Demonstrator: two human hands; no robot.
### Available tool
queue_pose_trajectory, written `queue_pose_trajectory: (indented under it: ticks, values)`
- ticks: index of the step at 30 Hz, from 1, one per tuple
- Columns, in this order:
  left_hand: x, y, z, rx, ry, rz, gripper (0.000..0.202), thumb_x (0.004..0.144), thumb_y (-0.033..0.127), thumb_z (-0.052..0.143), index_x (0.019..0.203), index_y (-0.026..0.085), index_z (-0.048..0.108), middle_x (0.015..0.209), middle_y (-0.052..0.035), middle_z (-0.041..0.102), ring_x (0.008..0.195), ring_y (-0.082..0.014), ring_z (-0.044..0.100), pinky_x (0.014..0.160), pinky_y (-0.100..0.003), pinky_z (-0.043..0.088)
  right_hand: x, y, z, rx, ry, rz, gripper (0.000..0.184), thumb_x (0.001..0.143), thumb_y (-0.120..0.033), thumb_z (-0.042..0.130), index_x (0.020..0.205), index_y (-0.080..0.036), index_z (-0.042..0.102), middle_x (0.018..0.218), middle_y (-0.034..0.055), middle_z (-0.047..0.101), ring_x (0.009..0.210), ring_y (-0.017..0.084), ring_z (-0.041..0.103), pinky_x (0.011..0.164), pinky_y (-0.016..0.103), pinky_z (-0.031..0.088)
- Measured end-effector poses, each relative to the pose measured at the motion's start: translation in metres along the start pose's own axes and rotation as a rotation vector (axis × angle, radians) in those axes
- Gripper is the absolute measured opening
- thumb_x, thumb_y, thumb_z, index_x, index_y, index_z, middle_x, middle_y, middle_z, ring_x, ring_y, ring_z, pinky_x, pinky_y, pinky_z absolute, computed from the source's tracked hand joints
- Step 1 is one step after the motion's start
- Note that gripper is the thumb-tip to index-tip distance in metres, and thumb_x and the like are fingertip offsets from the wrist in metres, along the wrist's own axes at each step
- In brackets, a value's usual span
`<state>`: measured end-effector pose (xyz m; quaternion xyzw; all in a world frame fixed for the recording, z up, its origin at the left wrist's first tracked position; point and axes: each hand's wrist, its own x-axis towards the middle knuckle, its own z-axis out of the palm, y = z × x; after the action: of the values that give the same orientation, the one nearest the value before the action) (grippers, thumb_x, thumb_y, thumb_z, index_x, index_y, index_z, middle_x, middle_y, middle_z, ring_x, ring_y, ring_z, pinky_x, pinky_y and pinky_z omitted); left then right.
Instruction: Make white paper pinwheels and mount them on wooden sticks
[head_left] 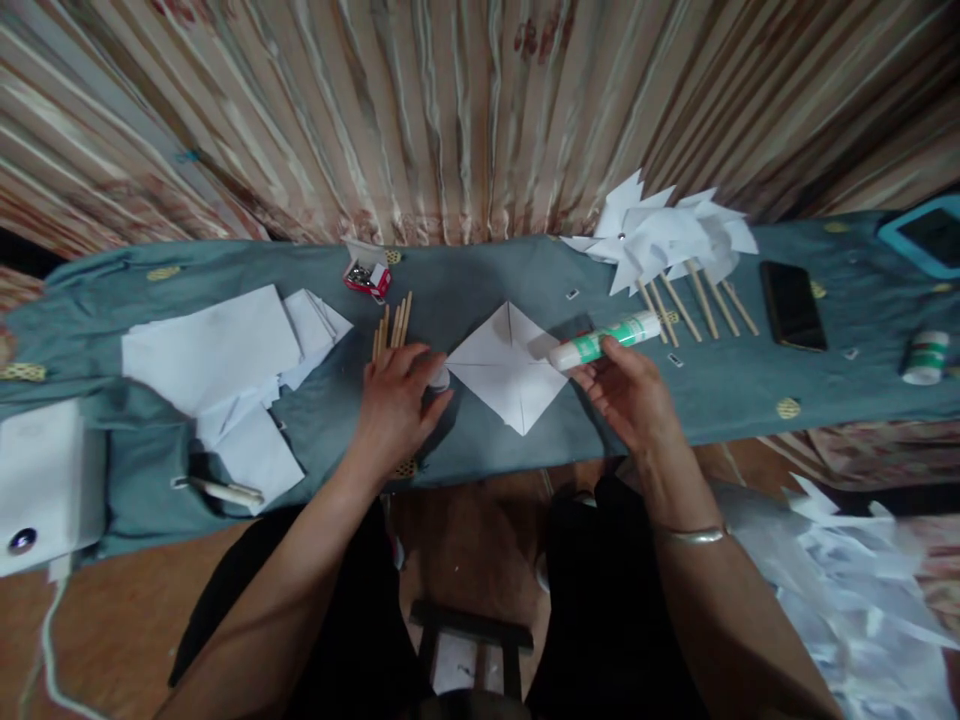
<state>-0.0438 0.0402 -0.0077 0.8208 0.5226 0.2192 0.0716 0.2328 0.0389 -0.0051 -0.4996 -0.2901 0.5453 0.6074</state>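
Note:
A green-and-white glue stick is in my right hand, tilted, over the right corner of a square white sheet. That creased paper square lies turned as a diamond, with cuts running in from its corners. At its left corner, my left hand has its thumb and fingers around a small round white piece; what this piece is I cannot make out. Just behind the left hand lie several thin wooden sticks, their near ends hidden by the fingers.
Finished paper pinwheels on sticks lie at the back right, beside a phone and another glue stick. A red box of pins stands open. White sheets, scissors and a white device occupy the left.

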Motion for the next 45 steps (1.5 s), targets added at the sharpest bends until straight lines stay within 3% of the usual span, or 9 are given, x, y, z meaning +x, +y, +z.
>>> queue_pose_trajectory:
  ticks: [5,7,9,12,17,22,30,34,45]
  values:
    - [-0.004,-0.012,-0.002,-0.231,0.019,-0.116,0.028,0.085,0.030,0.058,0.111,0.022,0.066,0.108,-0.0080,0.067,0.099,-0.0238,0.063,0.093,-0.041,0.049,-0.010,-0.004,0.007,-0.020,-0.033,0.020,0.030,0.064,-0.046,0.084,0.079,-0.024,0.070,0.085,-0.0016,0.074,0.076,0.015,0.069,0.072,0.029,0.062]
    - [-0.003,-0.004,-0.002,-0.452,0.053,-0.233,0.028,0.080,0.031,0.064,0.105,0.020,0.067,0.102,-0.0063,0.069,0.088,-0.0206,0.065,0.086,-0.037,0.052,-0.014,-0.003,0.013,-0.020,-0.051,0.038,0.029,0.064,-0.045,0.084,0.078,-0.023,0.071,0.083,-0.0015,0.075,0.075,0.014,0.069,0.066,0.024,0.061]
    - [-0.001,0.008,0.000,-0.807,0.076,-0.390,0.030,0.074,0.033,0.071,0.100,0.018,0.069,0.093,-0.0041,0.071,0.079,-0.0178,0.066,0.080,-0.033,0.054,-0.018,0.000,0.020,-0.002,-0.068,0.064,0.029,0.065,-0.044,0.083,0.080,-0.022,0.072,0.083,-0.0013,0.074,0.072,0.012,0.069,0.062,0.020,0.059]
    - [0.001,0.028,0.006,-1.300,0.022,-0.580,0.033,0.063,0.032,0.081,0.090,0.017,0.070,0.081,-0.0025,0.073,0.073,-0.0165,0.068,0.077,-0.031,0.056,-0.021,0.007,0.029,0.033,-0.095,0.097,0.027,0.067,-0.043,0.082,0.080,-0.022,0.071,0.082,-0.0011,0.074,0.071,0.011,0.069,0.066,0.021,0.059]
    - [0.004,0.044,0.011,-1.667,-0.022,-0.744,0.039,0.054,0.027,0.088,0.087,0.015,0.070,0.081,-0.0028,0.074,0.075,-0.0178,0.071,0.082,-0.036,0.058,-0.021,0.015,0.039,0.086,-0.118,0.100,0.025,0.065,-0.037,0.084,0.075,-0.022,0.068,0.077,-0.0022,0.073,0.071,0.013,0.070,0.077,0.029,0.063]
    - [0.006,0.044,0.009,-1.732,-0.038,-0.783,0.039,0.056,0.021,0.087,0.090,0.014,0.069,0.082,-0.0030,0.075,0.078,-0.0196,0.074,0.087,-0.038,0.059,-0.020,0.016,0.041,0.095,-0.111,0.109,0.024,0.063,-0.033,0.086,0.073,-0.022,0.068,0.076,-0.0022,0.073,0.069,0.014,0.070,0.077,0.031,0.064]
    - [0.007,0.046,0.010,-1.747,-0.041,-0.804,0.042,0.054,0.020,0.088,0.090,0.012,0.067,0.078,-0.0044,0.075,0.074,-0.0190,0.074,0.080,-0.032,0.060,-0.022,0.017,0.042,0.084,-0.116,0.105,0.023,0.062,-0.032,0.087,0.070,-0.020,0.069,0.072,-0.0021,0.072,0.067,0.012,0.069,0.077,0.027,0.063]
    - [0.006,0.047,0.009,-1.741,-0.038,-0.807,0.043,0.054,0.021,0.089,0.090,0.012,0.067,0.078,-0.0045,0.075,0.073,-0.0194,0.074,0.082,-0.034,0.060,-0.023,0.016,0.043,0.098,-0.100,0.118,0.024,0.058,-0.031,0.089,0.067,-0.020,0.070,0.071,-0.0024,0.072,0.065,0.012,0.069,0.074,0.026,0.064]
    - [0.003,0.040,0.018,-1.503,0.043,-0.585,0.041,0.055,0.024,0.089,0.092,0.017,0.074,0.088,-0.0019,0.077,0.084,-0.0182,0.072,0.087,-0.035,0.057,-0.029,0.019,0.055,0.100,-0.104,0.189,0.032,0.049,-0.035,0.093,0.067,-0.018,0.072,0.068,-0.0034,0.073,0.060,0.009,0.068,0.063,0.019,0.062]
